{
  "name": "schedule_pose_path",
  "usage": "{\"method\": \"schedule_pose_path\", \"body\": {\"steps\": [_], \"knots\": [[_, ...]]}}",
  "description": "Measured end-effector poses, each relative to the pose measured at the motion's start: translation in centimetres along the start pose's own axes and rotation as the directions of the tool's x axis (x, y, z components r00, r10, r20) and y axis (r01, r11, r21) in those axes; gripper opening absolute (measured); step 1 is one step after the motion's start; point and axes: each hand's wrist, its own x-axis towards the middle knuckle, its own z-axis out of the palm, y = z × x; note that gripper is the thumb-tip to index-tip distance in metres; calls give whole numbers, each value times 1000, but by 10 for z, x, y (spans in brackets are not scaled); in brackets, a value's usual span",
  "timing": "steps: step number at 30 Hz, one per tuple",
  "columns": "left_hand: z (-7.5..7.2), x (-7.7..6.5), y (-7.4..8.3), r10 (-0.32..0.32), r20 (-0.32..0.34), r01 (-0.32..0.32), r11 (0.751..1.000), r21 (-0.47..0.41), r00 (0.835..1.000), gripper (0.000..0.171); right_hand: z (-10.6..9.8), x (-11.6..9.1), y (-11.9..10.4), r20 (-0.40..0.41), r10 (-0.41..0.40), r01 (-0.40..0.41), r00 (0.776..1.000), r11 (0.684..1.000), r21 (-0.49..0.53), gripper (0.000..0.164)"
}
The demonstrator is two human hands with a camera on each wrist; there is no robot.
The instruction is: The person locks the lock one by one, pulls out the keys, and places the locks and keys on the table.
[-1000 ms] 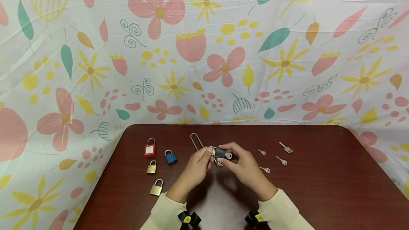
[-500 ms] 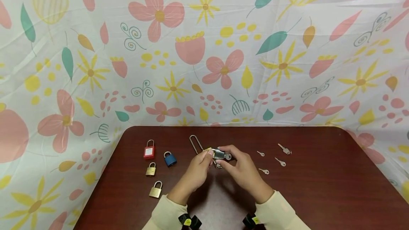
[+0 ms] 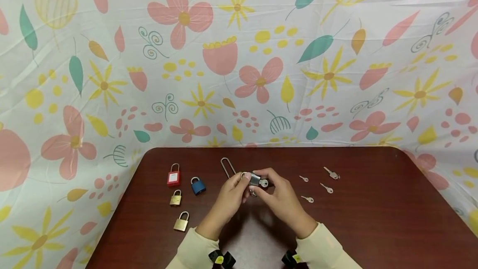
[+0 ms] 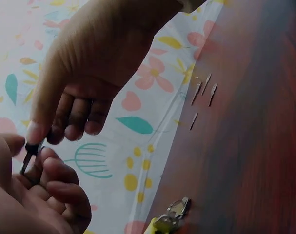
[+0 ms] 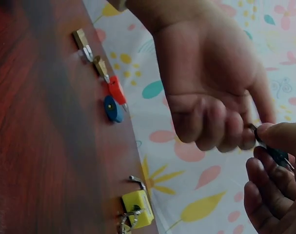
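On my head view, both forearms reach in from the near edge and angle inward, and the hands meet near the middle. The left hand [image 3: 230, 196] pinches the shackle end of a black padlock [image 3: 254, 178] between thumb and forefinger. The right hand [image 3: 285, 198] grips the opposite end, thumb on the near side and forefinger on the far side. The padlock is held raised between the two, with a round-headed key [image 3: 264, 183] at its right end. The right wrist view shows the left hand's remaining fingers folded toward the palm.

The worktop [image 3: 392, 227] is dark red-brown with rounded far corners; a floral cloth [image 3: 261, 36] hangs behind it. Left of the hands lie a red padlock [image 3: 173, 178], a blue padlock [image 3: 198, 186] and two brass padlocks [image 3: 181, 224] (the larger one is nearest me). To the right, loose keys [image 3: 327, 188] lie spread out, apart from one another.

On the far side of the left hand a long steel shackle [image 3: 228, 168] projects; the fingers cover its lower end. A yellow padlock [image 5: 137, 208] with a key ring appears in the right wrist view, and the left wrist frame cuts it off at the bottom. Fingers mask much of the black padlock, and I cannot tell how deep its key sits. Both wrist views are dim and soft.
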Motion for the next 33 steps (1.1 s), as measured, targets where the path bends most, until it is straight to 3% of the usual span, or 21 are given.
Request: {"method": "schedule_pose_path", "body": {"steps": [4, 9, 16, 24, 33], "knots": [[2, 1, 0, -22, -1, 21, 996, -86, 1000, 31, 1, 0, 1, 25, -14, 15, 1000, 999, -38, 42], [-3, 2, 1, -34, -34, 30, 994, -109, 999, 25, -1, 2, 2, 87, 20, -17, 996, 999, -33, 44], [-8, 4, 3, -33, -90, 21, 991, -135, 995, 21, -3, 3, 4, 146, 135, -148, 980, 986, 79, 16], [-8, 3, 4, -39, -98, 21, 984, -175, 994, 21, -2, 2, 3, 207, 157, -195, 966, 965, 176, 29], [-6, 2, 2, -36, -77, 23, 985, -169, 996, 26, 0, 0, 5, 210, 128, -171, 969, 964, 205, 27]]}}
